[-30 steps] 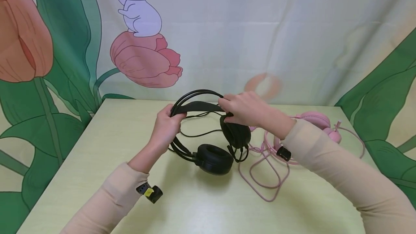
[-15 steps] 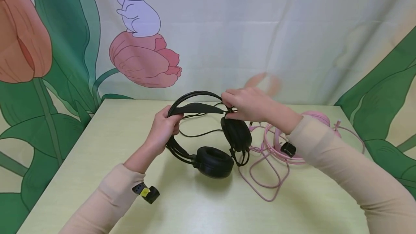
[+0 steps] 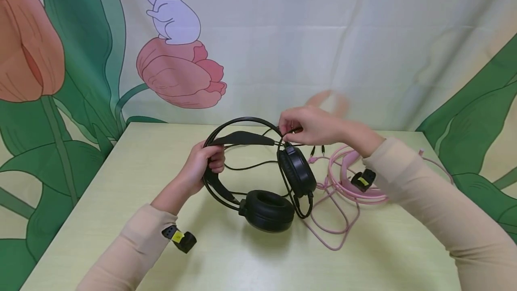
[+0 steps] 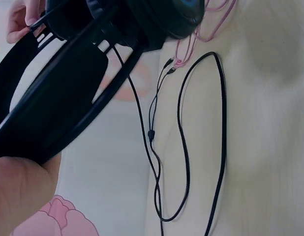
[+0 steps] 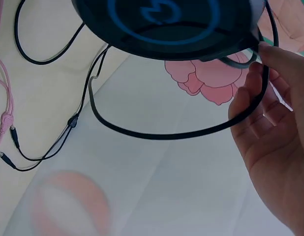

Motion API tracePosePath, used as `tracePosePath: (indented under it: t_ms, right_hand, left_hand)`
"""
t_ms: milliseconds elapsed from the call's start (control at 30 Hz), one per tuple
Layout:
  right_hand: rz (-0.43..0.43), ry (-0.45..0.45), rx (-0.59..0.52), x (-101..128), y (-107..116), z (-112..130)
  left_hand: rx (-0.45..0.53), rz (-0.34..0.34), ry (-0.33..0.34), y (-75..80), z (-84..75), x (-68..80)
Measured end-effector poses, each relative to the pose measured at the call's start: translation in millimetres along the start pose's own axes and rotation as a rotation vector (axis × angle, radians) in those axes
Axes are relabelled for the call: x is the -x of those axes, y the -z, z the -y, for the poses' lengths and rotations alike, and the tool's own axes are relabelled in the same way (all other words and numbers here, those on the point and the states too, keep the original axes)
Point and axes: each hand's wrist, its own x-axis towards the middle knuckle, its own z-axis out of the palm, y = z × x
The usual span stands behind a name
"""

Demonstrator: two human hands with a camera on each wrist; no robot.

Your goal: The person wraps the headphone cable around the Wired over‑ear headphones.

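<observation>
Black headphones stand over the pale yellow table. My left hand grips the left side of the headband, whose broad strap fills the left wrist view. One ear cup rests on the table; the other ear cup hangs below my right hand. That hand pinches the thin black cable at the headband's right end. The hanging cup's blue-marked shell shows in the right wrist view. More black cable loops on the table.
Pink headphones lie to the right, partly behind my right forearm, and their pink cable trails toward the black cups. A cloth backdrop printed with tulips and a rabbit hangs behind the table's far edge.
My right hand left the ear cup, rose to the headband's right end and pinched the cable. The black headphones shifted slightly nearer, cups lower. My left hand kept its hold.
</observation>
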Motion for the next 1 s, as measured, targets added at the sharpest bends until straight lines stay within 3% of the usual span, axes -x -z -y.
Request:
tracePosePath:
  t_ms: [233, 400, 633, 833, 1000]
  right_hand:
    - [-0.07, -0.055, -0.175, 2.5, -2.6, -14.6]
    - [-0.103, -0.089, -0.271, 4.2, -7.2, -28.8]
    - [-0.183, -0.173, -0.356, 8.7, -14.1, -49.0]
    - [-0.219, -0.219, -0.405, 6.7, -24.3, -57.7]
    - [-0.239, -0.164, -0.492, 7.6, -31.7, -59.3]
  left_hand:
    - [0.107, 0.074, 0.001, 2.1, 3.7, -0.1]
    - [0.163, 0.091, 0.005, 2.8, 5.2, -0.2]
    - [0.266, 0.123, -0.001, 1.6, 7.7, -1.8]
    - [0.412, 0.154, -0.01, -1.4, 10.3, -4.7]
    - [0.507, 0.137, -0.018, -5.7, 14.0, -7.1]
